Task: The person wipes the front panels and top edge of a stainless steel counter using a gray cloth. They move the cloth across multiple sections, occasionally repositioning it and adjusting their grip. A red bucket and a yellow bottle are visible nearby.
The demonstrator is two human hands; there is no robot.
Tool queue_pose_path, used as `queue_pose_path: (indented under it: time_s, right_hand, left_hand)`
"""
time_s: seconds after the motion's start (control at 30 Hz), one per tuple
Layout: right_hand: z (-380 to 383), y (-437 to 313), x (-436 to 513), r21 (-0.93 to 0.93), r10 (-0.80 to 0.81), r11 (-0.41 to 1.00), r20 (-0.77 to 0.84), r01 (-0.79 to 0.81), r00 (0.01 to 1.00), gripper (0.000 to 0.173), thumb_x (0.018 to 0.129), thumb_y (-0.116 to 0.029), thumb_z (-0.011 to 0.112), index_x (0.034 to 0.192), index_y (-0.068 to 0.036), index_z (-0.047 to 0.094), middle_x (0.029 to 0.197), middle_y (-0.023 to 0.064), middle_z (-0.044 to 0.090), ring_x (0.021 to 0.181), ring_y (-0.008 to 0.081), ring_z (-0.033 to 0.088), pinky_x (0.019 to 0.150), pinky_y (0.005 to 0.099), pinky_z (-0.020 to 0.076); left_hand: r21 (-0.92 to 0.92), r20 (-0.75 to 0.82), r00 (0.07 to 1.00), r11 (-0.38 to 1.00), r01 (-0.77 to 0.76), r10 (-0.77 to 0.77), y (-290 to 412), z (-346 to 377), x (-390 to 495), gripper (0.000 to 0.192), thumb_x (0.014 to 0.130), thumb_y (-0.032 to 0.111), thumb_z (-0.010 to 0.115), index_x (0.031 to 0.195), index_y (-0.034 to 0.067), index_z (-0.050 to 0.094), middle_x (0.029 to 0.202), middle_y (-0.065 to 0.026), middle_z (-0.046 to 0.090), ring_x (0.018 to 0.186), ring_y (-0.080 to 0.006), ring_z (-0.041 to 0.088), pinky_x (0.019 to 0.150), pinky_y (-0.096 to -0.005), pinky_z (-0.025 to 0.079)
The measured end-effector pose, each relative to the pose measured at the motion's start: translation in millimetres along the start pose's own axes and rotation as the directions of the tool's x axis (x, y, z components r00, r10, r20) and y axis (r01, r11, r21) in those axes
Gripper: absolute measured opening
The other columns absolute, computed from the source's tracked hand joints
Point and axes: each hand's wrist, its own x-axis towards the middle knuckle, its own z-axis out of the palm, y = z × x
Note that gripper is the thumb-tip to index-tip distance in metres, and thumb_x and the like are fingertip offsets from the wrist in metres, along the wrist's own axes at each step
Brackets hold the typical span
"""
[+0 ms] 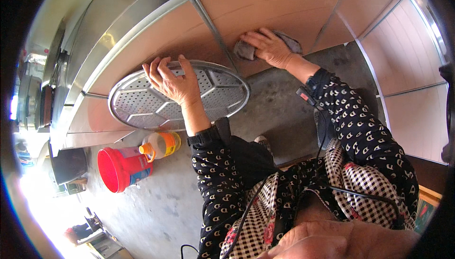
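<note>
My left hand (174,81) holds the upper rim of a round perforated metal steamer tray (213,99), with its fingers bent over the edge. Tilted, the tray sits close against the brown cabinet front (174,33); what bears its lower edge cannot be made out. To the right, my right hand (272,51) presses a crumpled grey cloth (245,50) flat against a brown panel, just right of a metal strip (211,24). Part of the cloth shows on either side of the fingers.
A red plastic bucket (122,168) and a yellow-capped oil bottle (161,145) stand on the grey concrete floor (170,202). Above the panels runs a shiny metal counter edge (106,38). More panels (405,52) close off the right side. A dark basin (69,164) is at far left.
</note>
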Motion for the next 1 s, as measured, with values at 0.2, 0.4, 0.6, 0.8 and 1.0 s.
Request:
queue_pose_path:
  time_s: [0.2,0.4,0.6,0.8,1.0]
  right_hand:
    - [-89.4,26.8,63.6,-0.135,0.171,0.945,-0.573,-0.299,0.801,0.017,0.078,-0.013,0.07,0.095,-0.01,0.073,0.151,0.0149,0.049,0.14,0.0353,0.046,0.116,0.0577,0.0345]
    - [-115.3,44.6,75.9,-0.008,0.032,0.999,-0.549,-0.043,0.835,0.021,0.082,-0.017,0.067,0.097,-0.003,0.072,0.158,0.0132,0.041,0.145,0.0321,0.04,0.118,0.0532,0.0327]
    - [-99.9,61.4,-19.9,0.266,0.525,0.848,-0.292,-0.459,0.8,0.039,0.092,-0.023,0.064,0.128,-0.007,0.061,0.15,0.0154,0.046,0.139,0.0353,0.045,0.117,0.048,0.036]
    - [-135.9,122.8,-25.5,0.876,0.926,0.368,-0.374,-0.311,0.042,0.05,0.105,-0.052,0.052,0.127,-0.007,0.052,0.125,0.0105,0.051,0.109,0.0207,0.055,0.097,0.0383,0.0457]
    - [-180.8,133.4,11.6,0.853,0.899,0.397,-0.435,0.341,0.043,0.048,0.102,-0.046,0.062,0.135,-0.014,0.049,0.126,0.0036,0.05,0.114,0.0147,0.051,0.101,0.0355,0.0453]
  left_hand:
    - [-0.004,-0.019,0.999,0.999,0.038,-0.038,25.8,4.6,-0.2,0.042,0.084,0.026,0.081,0.114,0.005,0.061,0.13,-0.0177,0.056,0.141,-0.0462,0.038,0.115,-0.06,0.033]
    - [-0.007,0.003,0.996,0.996,0.091,-0.091,86.3,18.7,6.5,0.043,0.087,0.026,0.078,0.119,0.004,0.06,0.135,-0.0196,0.051,0.141,-0.0461,0.037,0.115,-0.0608,0.033]
    - [-0.035,0.024,0.992,0.992,0.123,-0.123,72.4,20.8,-2.6,0.045,0.087,0.023,0.078,0.123,0.005,0.058,0.14,-0.0214,0.046,0.142,-0.0458,0.035,0.116,-0.0598,0.033]
    - [-0.011,0.058,0.989,0.991,0.137,-0.136,62.7,20.1,-11.6,0.049,0.088,0.023,0.077,0.128,0.004,0.056,0.144,-0.0221,0.044,0.144,-0.0462,0.032,0.116,-0.06,0.032]
    - [0.016,0.051,0.992,0.993,0.116,-0.117,66.8,22.5,-11.7,0.051,0.088,0.023,0.076,0.13,0.002,0.056,0.146,-0.0219,0.043,0.144,-0.0458,0.032,0.117,-0.0607,0.031]
